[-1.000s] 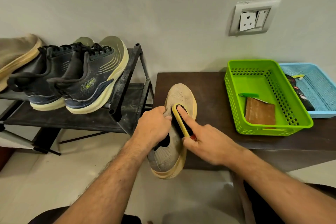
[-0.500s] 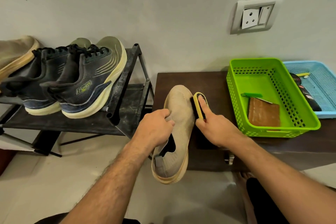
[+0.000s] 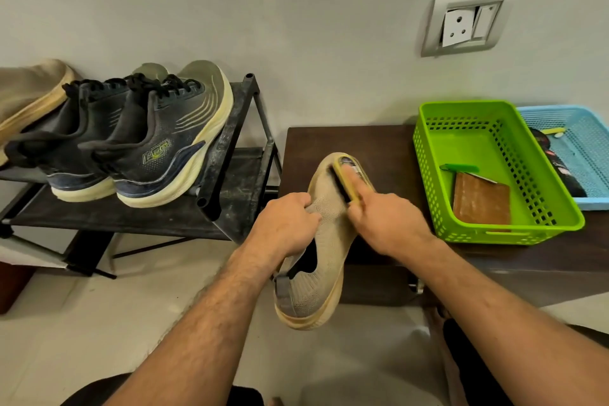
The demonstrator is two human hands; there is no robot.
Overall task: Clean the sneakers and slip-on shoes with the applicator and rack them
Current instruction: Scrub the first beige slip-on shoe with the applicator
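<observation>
A beige knit slip-on shoe (image 3: 324, 260) hangs in the air at the dark table's near left corner, toe pointing away from me. My left hand (image 3: 286, 227) grips its collar on the left side. My right hand (image 3: 385, 224) holds a yellow-backed applicator brush (image 3: 344, 180) against the shoe's toe, index finger stretched along its back. Two dark sneakers (image 3: 131, 142) with cream soles stand side by side on the black shoe rack (image 3: 230, 128). Another beige slip-on (image 3: 31, 92) lies at the rack's far left, cut off by the frame edge.
A dark wooden table (image 3: 362, 148) stands right of the rack. On it sit a green basket (image 3: 543, 208) with a brown block and a green item, and a blue basket (image 3: 590, 142) with dark items. A wall socket (image 3: 468, 23) is above.
The brush has swept from the middle of the shoe's upper, out to its right side, then back onto the toe. The shoe has tilted slightly. My left hand keeps its grip.
</observation>
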